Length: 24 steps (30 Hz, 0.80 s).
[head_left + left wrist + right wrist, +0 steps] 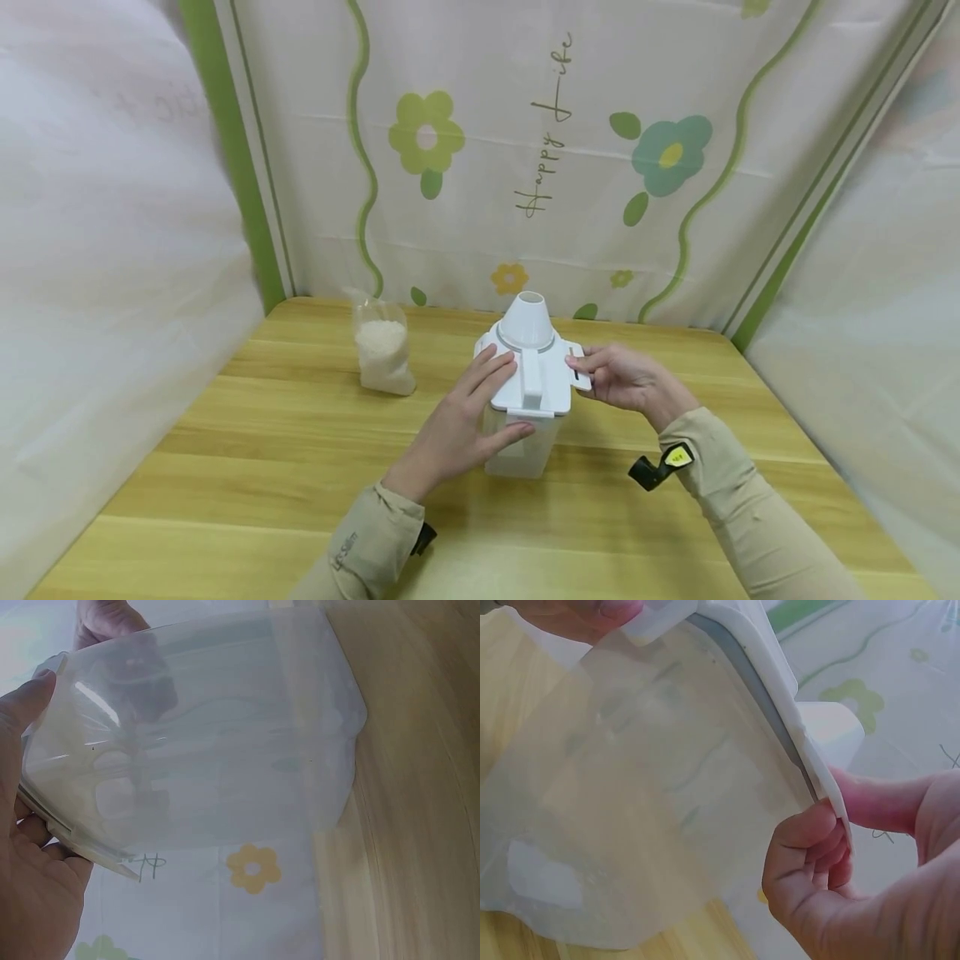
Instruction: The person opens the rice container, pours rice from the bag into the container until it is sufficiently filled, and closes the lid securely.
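Note:
A translucent plastic storage container (517,454) stands on the table, its white lid (552,385) topped by a bar handle and a white cone-shaped cup (527,321). My left hand (459,421) grips the lid's near left corner, fingers over the top and thumb across the front flap. On the right side, my right hand (626,379) pinches a side flap (579,367) of the lid between thumb and curled fingers. Through the container wall (225,735) in the left wrist view, no contents show. A pale label (544,874) is on its lower wall.
To the left of the container, a clear plastic bag (384,354) of white grains like rice stands on the wooden table (262,450). A printed fabric curtain (480,233) closes off the back, with more pale fabric along both sides.

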Motion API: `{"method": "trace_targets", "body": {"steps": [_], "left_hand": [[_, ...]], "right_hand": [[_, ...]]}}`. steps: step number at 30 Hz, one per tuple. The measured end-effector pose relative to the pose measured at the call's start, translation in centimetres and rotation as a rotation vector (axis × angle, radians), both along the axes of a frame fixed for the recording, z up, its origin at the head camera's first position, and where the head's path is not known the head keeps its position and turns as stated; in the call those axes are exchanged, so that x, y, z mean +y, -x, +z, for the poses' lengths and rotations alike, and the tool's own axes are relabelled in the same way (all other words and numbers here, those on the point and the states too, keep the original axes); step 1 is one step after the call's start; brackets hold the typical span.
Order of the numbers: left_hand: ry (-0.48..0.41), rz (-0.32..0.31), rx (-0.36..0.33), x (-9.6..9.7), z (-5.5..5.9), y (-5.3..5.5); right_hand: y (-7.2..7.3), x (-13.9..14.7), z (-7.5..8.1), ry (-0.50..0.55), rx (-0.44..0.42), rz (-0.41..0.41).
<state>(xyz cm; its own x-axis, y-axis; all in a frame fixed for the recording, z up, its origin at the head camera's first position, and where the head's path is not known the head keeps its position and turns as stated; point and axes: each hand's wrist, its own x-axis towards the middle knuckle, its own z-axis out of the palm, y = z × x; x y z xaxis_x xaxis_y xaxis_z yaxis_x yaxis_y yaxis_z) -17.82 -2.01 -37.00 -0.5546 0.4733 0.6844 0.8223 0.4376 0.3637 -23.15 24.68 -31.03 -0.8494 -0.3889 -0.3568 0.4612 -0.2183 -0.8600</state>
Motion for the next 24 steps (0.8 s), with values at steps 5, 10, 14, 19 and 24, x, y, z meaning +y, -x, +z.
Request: {"method": "trace_targets", "body": {"steps": [5, 10, 14, 19, 24], "left_hand": [[0.002, 0.004, -0.017, 0.1, -0.1, -0.2], [0.003, 0.003, -0.027, 0.1, -0.2, -0.2], [0.001, 0.003, -0.026, 0.1, -0.2, -0.2], [0.003, 0.002, -0.013, 0.1, -0.2, -0.1], [0.023, 0.007, -0.018, -0.1, 0.1, 0.0]], "right_hand": [[-0.4, -0.1, -0.4, 0.001, 0.022, -0.007], [-1.0, -0.3, -0.9, 0.016, 0.056, -0.035], [-1.5, -0.7, -1.2, 0.024, 0.081, -0.07], [-2.3, -1.1, -1.4, -0.026, 0.12, -0.128], [-4.0, -2.1, -1.7, -0.076, 0.156, -0.191]]}}
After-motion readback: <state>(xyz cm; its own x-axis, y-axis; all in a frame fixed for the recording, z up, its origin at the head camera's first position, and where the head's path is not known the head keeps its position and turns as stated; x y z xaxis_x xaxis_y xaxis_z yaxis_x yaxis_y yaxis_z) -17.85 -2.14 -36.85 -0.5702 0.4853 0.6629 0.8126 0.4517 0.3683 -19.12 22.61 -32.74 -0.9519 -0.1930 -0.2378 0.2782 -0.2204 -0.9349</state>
